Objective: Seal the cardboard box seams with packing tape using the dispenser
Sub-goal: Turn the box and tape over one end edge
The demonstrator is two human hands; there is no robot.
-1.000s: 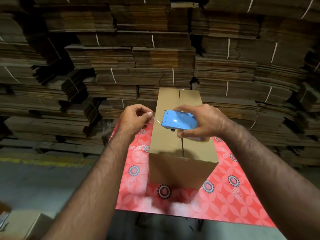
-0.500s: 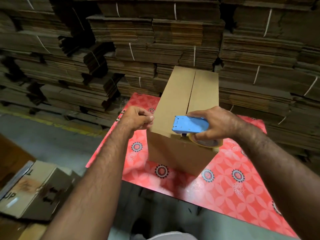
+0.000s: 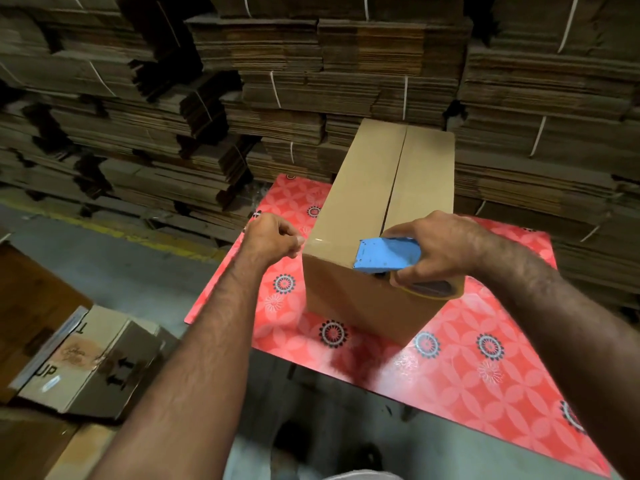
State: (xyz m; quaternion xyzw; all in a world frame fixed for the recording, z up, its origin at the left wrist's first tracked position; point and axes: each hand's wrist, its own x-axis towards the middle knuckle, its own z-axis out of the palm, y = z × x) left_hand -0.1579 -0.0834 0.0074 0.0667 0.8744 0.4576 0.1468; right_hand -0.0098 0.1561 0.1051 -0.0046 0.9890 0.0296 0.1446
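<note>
A tall brown cardboard box (image 3: 367, 202) stands on a red patterned table (image 3: 467, 358), its top flaps closed along a centre seam. My right hand (image 3: 436, 247) grips a blue tape dispenser (image 3: 386, 255) at the near top edge of the box, with the tape roll under my fingers. My left hand (image 3: 273, 237) is just left of the box's near corner, fingers pinched on the clear tape end (image 3: 320, 241), which stretches faintly towards the dispenser.
High stacks of flattened, strapped cardboard (image 3: 311, 81) fill the background behind the table. A worn carton marked "UP" (image 3: 90, 362) lies on the floor at the lower left. Grey concrete floor (image 3: 121, 258) with a yellow line runs left of the table.
The view has shifted so the box sits further right. My hands have drawn apart, stretching tape between them, and the dispenser has come down to the box's near top edge.
</note>
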